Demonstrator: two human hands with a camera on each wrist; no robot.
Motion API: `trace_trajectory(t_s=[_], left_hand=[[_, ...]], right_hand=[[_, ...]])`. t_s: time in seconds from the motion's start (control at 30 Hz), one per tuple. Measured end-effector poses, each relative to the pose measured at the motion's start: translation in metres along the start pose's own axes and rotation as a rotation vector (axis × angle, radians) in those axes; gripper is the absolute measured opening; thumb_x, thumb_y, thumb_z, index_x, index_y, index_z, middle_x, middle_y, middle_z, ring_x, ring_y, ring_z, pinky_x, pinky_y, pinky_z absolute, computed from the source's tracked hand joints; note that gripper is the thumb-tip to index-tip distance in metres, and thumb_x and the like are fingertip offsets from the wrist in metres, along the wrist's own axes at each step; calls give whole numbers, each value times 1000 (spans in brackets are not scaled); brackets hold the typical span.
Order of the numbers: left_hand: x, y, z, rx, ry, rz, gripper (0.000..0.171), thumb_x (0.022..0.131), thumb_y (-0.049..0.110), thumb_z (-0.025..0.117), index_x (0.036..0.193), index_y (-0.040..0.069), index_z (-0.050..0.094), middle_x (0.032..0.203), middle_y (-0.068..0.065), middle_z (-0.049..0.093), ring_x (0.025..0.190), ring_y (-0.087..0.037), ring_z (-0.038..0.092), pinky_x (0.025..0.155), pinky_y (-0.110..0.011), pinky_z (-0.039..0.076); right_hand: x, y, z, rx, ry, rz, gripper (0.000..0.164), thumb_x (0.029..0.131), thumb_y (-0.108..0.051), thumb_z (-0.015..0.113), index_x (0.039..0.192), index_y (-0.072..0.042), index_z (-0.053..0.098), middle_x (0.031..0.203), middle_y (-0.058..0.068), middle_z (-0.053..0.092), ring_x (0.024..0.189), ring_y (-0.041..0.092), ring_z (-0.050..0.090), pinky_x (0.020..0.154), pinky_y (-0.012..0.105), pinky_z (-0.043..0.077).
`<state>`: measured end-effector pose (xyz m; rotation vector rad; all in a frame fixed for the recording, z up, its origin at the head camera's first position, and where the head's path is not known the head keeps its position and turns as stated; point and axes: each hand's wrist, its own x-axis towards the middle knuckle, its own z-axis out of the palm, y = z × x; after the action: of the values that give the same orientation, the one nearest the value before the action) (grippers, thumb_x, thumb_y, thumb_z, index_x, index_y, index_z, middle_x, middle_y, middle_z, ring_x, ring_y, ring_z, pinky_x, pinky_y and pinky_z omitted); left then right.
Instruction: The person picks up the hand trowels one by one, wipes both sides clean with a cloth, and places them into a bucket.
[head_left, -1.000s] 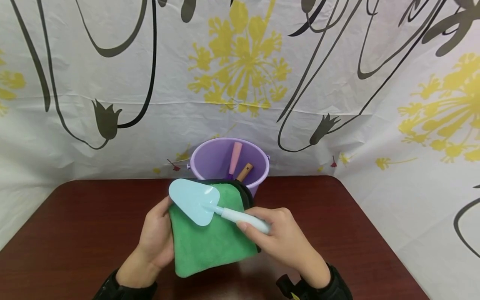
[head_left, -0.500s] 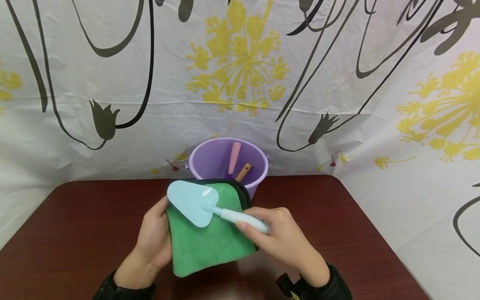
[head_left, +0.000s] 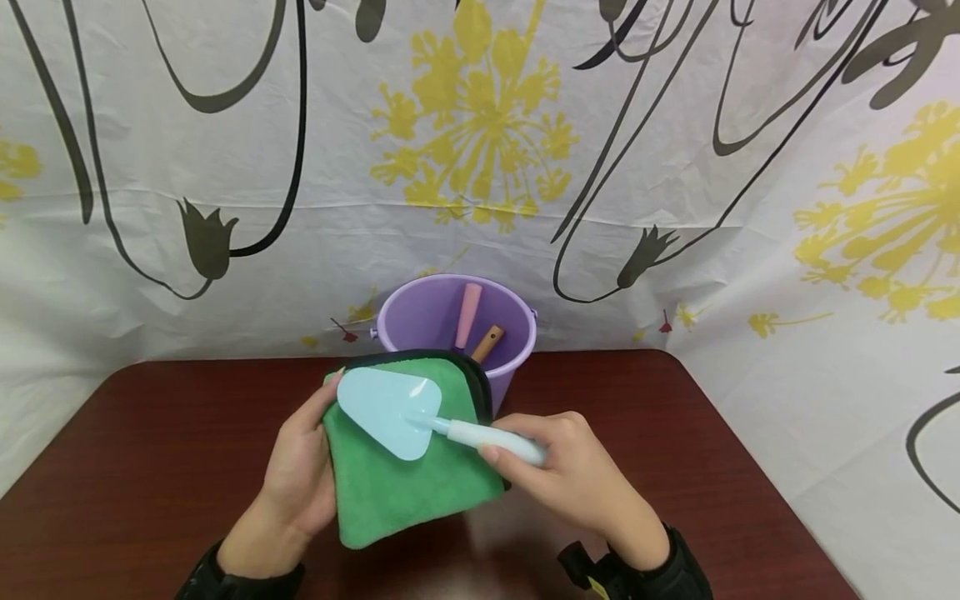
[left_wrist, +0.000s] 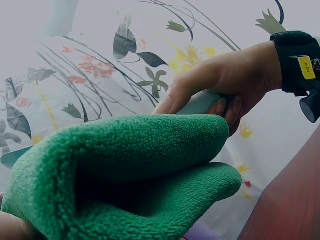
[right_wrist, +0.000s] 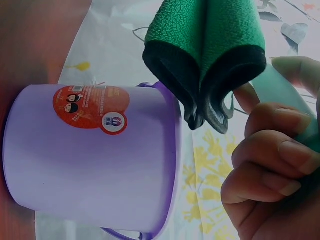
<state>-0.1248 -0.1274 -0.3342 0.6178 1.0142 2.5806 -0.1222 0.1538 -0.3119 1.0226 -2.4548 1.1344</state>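
Observation:
My left hand [head_left: 296,467] holds a folded green towel [head_left: 408,504] with a black edging along its far side. The thumb lies along the left edge; most of the fingers are hidden under the cloth. Over the towel lies the blade of a light blue toy trowel [head_left: 386,408], pointing up and left. My right hand [head_left: 573,471] grips the trowel by its pale handle [head_left: 498,440], with fingers curled round it in the right wrist view. Seen from that side, the towel [right_wrist: 232,30] is folded in thick layers with its black edge [right_wrist: 235,62] facing the camera.
Behind the towel a purple bucket [head_left: 513,379] stands at the back of the dark red table [head_left: 712,483]. A pink handle [head_left: 468,315] and a wooden handle [head_left: 487,342] stick up inside it. A white patterned curtain [head_left: 660,167] hangs behind the table.
The towel and my left hand have moved slightly left and up. The trowel has shifted a little right and down, so its blade lies farther in from the towel's edge.

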Motion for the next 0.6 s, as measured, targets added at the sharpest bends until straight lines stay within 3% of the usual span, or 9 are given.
trace_trajectory(t_s=[0.1,0.37,0.6], left_hand=[[0,3,1,-16,6,5,30,113,38,24,117,20,48,111,7,57,110,-5,60,100,-19,52],[-3,9,-1,52,48,33,32,113,39,25,126,19,46,114,7,58,112,-5,61,102,-21,53],[-5,15,-4,24,23,74,31,113,37,25,125,18,46,116,5,58,111,-7,62,100,-22,54]], right_hand=[[0,0,-1,0,-4,4,4,96,-26,71,93,-24,72,67,-15,57,60,-4,48,53,17,47],[0,1,-4,-25,0,-11,5,97,-26,70,93,-24,72,70,-16,59,61,-5,49,54,15,46],[0,3,-7,-36,11,-23,6,96,-27,71,93,-23,73,69,-16,57,60,-5,47,54,13,44]])
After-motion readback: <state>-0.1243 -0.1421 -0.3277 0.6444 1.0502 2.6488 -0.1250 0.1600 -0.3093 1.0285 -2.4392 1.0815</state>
